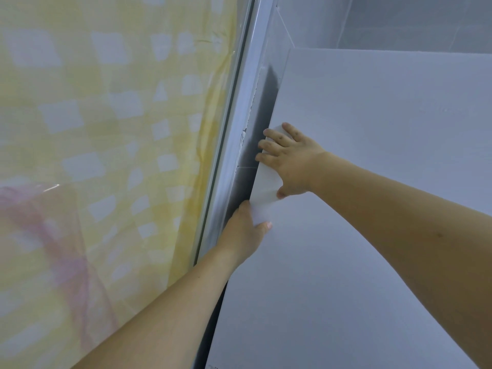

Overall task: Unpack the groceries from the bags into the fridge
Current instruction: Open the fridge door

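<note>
Both hands sit at the left edge of the fridge door (372,209), a large plain white panel filling the right half of the view. Left hand (243,235) grips that edge, fingers hidden behind it and thumb on the front. Right hand (290,162) curls its fingers over the same edge higher up. Whether the door is ajar cannot be told; only a dark gap (262,129) shows beside it, and nothing inside is visible. A yellow checked curtain (106,129) fills the left, its lower corner blurred pink.
</note>
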`<state>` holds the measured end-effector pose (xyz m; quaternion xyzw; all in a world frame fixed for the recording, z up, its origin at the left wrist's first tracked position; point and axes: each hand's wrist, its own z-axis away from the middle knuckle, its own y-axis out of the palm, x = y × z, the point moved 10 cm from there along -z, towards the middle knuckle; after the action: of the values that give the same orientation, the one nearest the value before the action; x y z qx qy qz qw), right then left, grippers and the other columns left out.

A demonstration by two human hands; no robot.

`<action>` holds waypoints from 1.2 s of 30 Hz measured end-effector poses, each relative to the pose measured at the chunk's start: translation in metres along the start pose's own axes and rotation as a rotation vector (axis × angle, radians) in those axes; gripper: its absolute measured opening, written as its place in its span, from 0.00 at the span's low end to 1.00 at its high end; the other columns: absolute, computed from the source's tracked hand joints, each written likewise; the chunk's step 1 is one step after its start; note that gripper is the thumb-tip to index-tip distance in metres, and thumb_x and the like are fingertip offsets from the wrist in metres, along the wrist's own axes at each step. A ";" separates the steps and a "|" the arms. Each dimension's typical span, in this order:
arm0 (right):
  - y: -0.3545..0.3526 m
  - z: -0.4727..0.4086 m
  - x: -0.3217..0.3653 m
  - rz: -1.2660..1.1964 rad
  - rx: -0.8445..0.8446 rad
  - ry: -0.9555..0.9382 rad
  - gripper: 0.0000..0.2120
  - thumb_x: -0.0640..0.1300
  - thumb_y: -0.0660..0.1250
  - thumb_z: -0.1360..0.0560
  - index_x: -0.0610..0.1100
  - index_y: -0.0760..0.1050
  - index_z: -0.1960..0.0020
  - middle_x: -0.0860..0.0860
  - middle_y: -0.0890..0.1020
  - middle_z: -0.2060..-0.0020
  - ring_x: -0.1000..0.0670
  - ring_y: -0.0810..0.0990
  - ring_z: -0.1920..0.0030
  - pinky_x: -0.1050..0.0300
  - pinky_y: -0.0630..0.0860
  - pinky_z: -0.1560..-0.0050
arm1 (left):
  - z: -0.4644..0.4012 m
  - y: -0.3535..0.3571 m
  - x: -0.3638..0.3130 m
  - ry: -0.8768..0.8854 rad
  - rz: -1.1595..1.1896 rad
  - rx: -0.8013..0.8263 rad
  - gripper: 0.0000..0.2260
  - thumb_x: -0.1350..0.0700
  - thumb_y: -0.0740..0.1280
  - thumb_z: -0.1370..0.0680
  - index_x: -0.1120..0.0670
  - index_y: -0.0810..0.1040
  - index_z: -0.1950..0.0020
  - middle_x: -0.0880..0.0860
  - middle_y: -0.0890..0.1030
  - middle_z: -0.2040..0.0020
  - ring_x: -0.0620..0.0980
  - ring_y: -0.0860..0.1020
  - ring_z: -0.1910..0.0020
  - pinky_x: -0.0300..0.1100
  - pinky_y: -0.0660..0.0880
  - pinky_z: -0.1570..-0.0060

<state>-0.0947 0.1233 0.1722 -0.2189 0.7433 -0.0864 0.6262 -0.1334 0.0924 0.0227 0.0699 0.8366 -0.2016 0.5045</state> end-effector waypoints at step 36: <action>-0.109 0.100 0.030 -0.056 -0.264 -0.053 0.44 0.64 0.66 0.28 0.48 0.49 0.21 0.49 0.50 0.23 0.45 0.40 0.22 0.41 0.37 0.25 | 0.123 -0.071 -0.047 -0.062 -0.206 -0.149 0.08 0.51 0.60 0.17 0.54 0.75 0.46 0.47 0.77 0.56 0.42 0.75 0.62 0.33 0.66 0.71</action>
<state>0.0220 0.0275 0.1694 -0.3223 0.7248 0.0007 0.6089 -0.0335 -0.0179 0.0320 -0.0604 0.8360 -0.1917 0.5107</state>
